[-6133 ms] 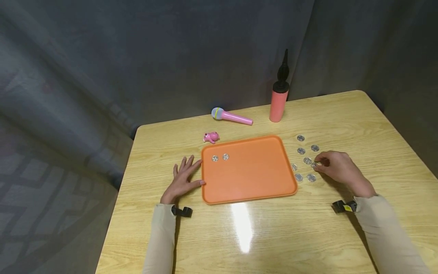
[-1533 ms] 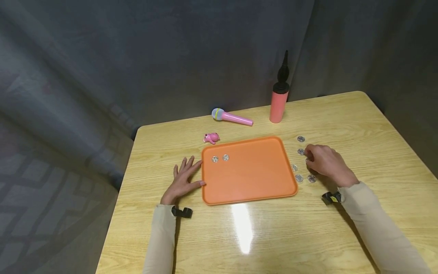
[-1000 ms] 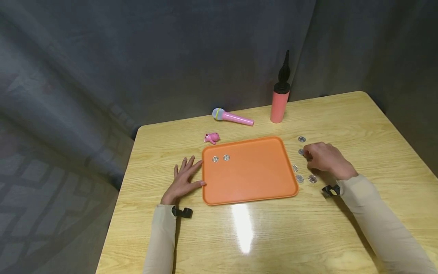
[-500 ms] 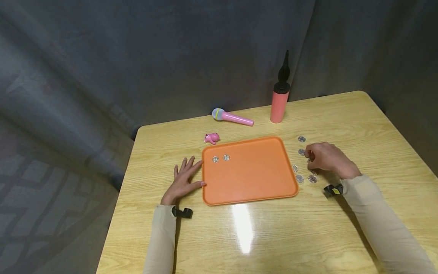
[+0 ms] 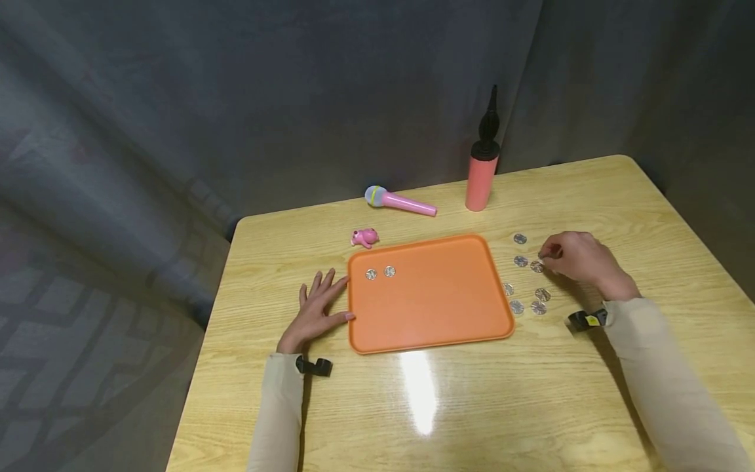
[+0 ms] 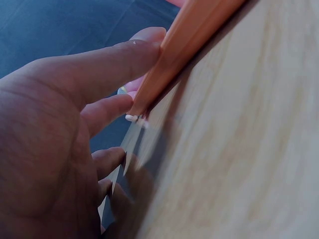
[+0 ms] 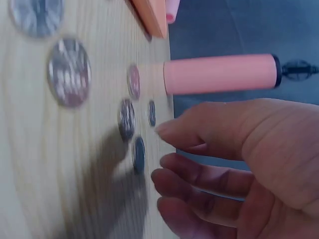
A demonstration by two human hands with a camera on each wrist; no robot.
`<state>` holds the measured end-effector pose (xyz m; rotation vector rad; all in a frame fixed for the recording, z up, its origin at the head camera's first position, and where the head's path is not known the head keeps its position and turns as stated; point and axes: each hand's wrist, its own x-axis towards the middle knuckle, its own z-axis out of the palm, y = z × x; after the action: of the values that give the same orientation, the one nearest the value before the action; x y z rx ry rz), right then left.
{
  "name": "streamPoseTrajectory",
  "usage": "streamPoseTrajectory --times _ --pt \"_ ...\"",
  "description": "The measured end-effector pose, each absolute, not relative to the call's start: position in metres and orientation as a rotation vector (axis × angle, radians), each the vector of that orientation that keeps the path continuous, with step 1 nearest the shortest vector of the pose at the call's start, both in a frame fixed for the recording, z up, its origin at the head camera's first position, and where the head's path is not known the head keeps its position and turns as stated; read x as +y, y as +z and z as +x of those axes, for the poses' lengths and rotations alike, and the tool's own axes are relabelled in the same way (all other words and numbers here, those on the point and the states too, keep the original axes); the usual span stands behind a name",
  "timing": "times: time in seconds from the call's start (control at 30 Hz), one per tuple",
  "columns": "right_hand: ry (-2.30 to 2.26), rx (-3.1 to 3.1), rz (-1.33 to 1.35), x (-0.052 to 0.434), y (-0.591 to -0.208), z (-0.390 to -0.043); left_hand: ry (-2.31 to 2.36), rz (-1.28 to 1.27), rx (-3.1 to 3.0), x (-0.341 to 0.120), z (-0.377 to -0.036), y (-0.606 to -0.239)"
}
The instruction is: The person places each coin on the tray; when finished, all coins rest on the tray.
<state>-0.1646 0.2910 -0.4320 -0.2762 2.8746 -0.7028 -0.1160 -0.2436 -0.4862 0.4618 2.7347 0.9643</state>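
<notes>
My right hand (image 5: 580,259) is over the loose silver coins right of the tray, thumb and fingers loosely bent. In the right wrist view no coin shows between its thumb (image 7: 199,127) and fingers. Its fingertips are right beside one coin (image 7: 139,154), which the head view shows mostly covered. Another coin (image 5: 536,266) lies close to the thumb. My left hand (image 5: 315,314) is spread on the table, thumb and index finger touching the left rim of the orange tray (image 5: 436,308). Two coins (image 5: 389,271) lie inside the tray at its upper left.
Several more coins (image 5: 539,307) lie along the tray's right side, one at its rim. Behind the tray are a small pink figurine (image 5: 366,237), a pink toy microphone (image 5: 404,202) and an upright pink pump (image 5: 480,183) with a black nozzle. A dark curtain (image 5: 377,98) hangs behind the table.
Over six seconds, one coin has shifted up and right, and another slightly towards the front. In the last half second my right hand has moved right and back. My left hand stays put.
</notes>
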Motion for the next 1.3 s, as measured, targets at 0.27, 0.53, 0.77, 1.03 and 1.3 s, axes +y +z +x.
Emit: streamPoseTrajectory --times 0.27,0.53,0.77,1.03,1.3 --pt "-0.694 2.906 -0.258 0.307 -0.436 -0.176 0.977 0.466 2.730 -0.244 -0.116 -0.487" --pt "-0.554 2.850 -0.487 0.300 -0.437 -0.183 0.985 0.464 2.726 -0.244 -0.116 -0.486" --pt "-0.438 2.815 -0.625 0.290 -0.429 -0.189 0.986 0.458 2.726 -0.243 -0.117 -0.485" --pt "-0.456 2.759 -0.564 0.291 -0.429 -0.199 0.972 0.459 2.735 -0.243 -0.116 -0.486" --pt "-0.514 2.780 -0.479 0.302 -0.434 -0.201 0.978 0.457 2.733 -0.243 -0.114 -0.486"
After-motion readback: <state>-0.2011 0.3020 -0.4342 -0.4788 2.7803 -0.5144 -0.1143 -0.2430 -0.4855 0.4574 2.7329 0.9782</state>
